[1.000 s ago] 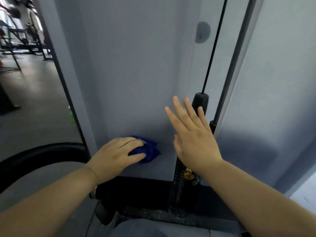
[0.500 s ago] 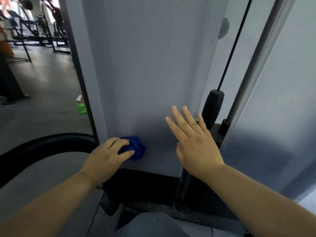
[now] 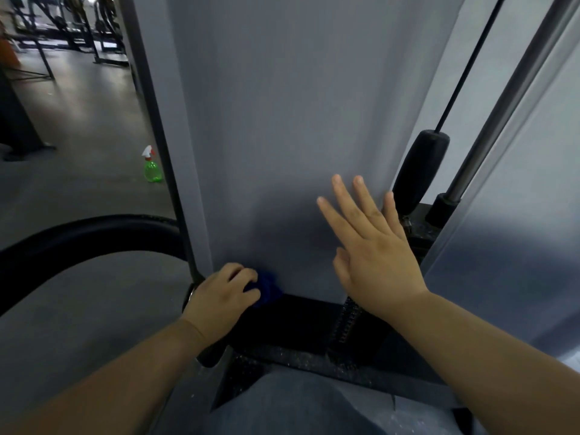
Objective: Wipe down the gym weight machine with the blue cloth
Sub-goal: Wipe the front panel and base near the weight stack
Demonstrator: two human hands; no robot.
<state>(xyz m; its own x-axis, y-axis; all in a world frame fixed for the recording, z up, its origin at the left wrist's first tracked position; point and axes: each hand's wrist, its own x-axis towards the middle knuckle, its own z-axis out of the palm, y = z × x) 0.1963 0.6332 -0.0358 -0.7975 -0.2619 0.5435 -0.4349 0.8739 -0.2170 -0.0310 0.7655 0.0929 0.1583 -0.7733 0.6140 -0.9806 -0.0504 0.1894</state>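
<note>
The weight machine's tall grey panel fills the middle of the view. My left hand grips the bunched blue cloth and presses it against the panel's bottom left corner, just above the black base. Most of the cloth is hidden under my fingers. My right hand lies flat with straight, spread fingers on the panel's lower right part, holding nothing.
A black cable with a rubber stopper and a steel guide rod run right of the panel. A curved black tube arcs at left. A green spray bottle stands on the grey floor. Other gym equipment stands far left.
My left hand has slid the cloth left and down along the panel to its bottom left corner. The view has shifted, bringing the spray bottle into sight. My right hand stays flat on the panel.
</note>
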